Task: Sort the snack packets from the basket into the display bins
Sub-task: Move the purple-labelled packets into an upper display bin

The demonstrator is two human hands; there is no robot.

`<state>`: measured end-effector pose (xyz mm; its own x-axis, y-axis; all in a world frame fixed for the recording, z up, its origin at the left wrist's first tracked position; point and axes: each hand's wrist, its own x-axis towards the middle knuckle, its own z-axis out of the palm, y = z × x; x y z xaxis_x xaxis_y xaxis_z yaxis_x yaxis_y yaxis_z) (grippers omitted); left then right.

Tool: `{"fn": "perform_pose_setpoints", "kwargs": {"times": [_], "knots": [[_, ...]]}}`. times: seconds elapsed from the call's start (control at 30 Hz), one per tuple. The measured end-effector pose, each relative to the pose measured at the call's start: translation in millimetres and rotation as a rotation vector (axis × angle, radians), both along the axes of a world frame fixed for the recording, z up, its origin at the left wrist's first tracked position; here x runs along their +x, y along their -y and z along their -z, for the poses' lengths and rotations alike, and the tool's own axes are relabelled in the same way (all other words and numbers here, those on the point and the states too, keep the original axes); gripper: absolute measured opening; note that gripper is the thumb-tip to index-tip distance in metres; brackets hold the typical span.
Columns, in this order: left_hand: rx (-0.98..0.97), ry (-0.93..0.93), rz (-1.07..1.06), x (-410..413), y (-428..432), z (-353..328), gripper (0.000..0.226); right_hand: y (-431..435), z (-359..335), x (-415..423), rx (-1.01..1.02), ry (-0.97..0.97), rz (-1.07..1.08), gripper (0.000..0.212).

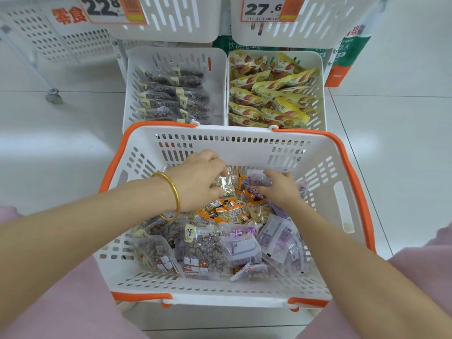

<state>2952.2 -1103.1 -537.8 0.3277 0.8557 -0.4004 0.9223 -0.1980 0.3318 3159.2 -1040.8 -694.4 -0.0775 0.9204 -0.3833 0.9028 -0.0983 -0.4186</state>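
The white basket with orange handles is set on the pale floor between pink trousers, and the snack packets are heaped across its bottom. At the near left corner three clear packets of dark knobbly pieces are counted. Along the near right side purple packets are piled, at least five, so overlapped that an exact count cannot be given. In the middle, small orange-trimmed packets are crowded together, too tangled to be numbered.

Toward the far wall the left hand, ringed at the wrist by a gold bangle, is curled, and a clear packet of pale pieces is pinched in its fingertips. Just beside it the right hand is closed around a single purple packet, its print partly covered by the fingers.

Beyond the far rim two display bins are lined up side by side. The left bin is filled with dark packets, the right bin with yellow packets. Both lots are overlapped past counting.

Above them two upper bins are cut off by the top edge, their contents hidden. Each is hung with one price tag, 22.8 and 27.6. A green and white carton is half hidden behind the right bin, and one caster wheel is seen at far left
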Motion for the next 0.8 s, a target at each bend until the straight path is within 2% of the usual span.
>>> {"fn": "perform_pose_setpoints", "kwargs": {"times": [0.13,0.23,0.4,0.5,0.6,0.63,0.7,0.77,0.8], "knots": [[-0.001,-0.002,0.004,0,0,1,0.036,10,2,-4,0.145,0.169,-0.201,0.04],[-0.004,-0.01,0.006,1,1,1,0.036,15,5,-1,0.201,0.138,-0.227,0.043],[-0.003,-0.003,0.006,2,1,1,0.036,16,1,0,0.122,0.119,-0.316,0.057],[0.0,0.001,0.011,3,1,1,0.035,17,-2,2,0.106,0.078,-0.265,0.056],[0.0,-0.001,0.022,4,2,3,0.034,15,-5,5,0.112,0.036,-0.133,0.043],[-0.001,-0.002,0.023,4,2,4,0.035,13,-8,5,0.122,-0.018,-0.08,0.038],[0.0,0.004,0.017,3,0,5,0.037,10,-23,2,0.078,-0.251,0.065,0.031],[0.01,0.03,-0.013,0,-4,5,0.042,4,-41,1,0.02,-0.477,0.156,0.031],[0.016,0.041,-0.032,-1,-6,5,0.045,2,-52,1,0.002,-0.527,0.165,0.03]]}}
